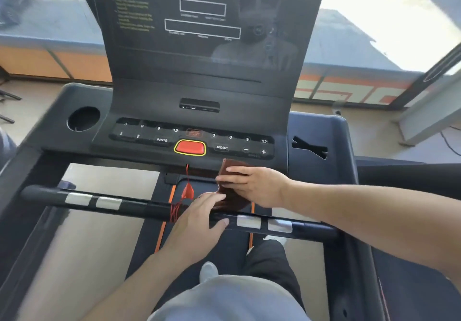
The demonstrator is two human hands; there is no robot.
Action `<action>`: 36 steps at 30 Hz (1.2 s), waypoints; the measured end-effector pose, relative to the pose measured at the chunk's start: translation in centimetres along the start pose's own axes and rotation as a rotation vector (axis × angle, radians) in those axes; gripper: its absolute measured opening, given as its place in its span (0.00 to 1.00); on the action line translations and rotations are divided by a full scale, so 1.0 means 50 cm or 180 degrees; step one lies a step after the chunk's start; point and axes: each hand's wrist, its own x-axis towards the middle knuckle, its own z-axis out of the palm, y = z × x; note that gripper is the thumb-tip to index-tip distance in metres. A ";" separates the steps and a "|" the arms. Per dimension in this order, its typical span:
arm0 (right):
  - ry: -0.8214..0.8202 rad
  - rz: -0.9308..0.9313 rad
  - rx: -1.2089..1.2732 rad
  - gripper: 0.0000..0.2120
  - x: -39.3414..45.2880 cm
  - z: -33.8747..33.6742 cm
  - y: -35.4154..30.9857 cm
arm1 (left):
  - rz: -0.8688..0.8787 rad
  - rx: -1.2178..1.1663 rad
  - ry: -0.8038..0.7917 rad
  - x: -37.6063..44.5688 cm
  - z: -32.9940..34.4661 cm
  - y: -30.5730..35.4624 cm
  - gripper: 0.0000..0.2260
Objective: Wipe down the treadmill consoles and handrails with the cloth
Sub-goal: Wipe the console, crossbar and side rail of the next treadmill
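Right hand pinching brown cloth for refolding; left hand fingers flat, steadying cloth's lower edge over handrail.

Large window ahead, orange-striped wall band beneath, pale floor, what looked like a cable at right.

Red cord beside handrail centre

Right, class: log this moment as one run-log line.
stage: wiping front handrail | right hand: holds brown cloth | left hand: rests on handrail, touching cloth | console: not being wiped
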 end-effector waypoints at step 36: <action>0.1777 0.4040 0.5990 0.40 -0.140 -0.186 -0.314 | -0.1180 -0.2146 -0.0377 -0.137 0.125 0.048 0.07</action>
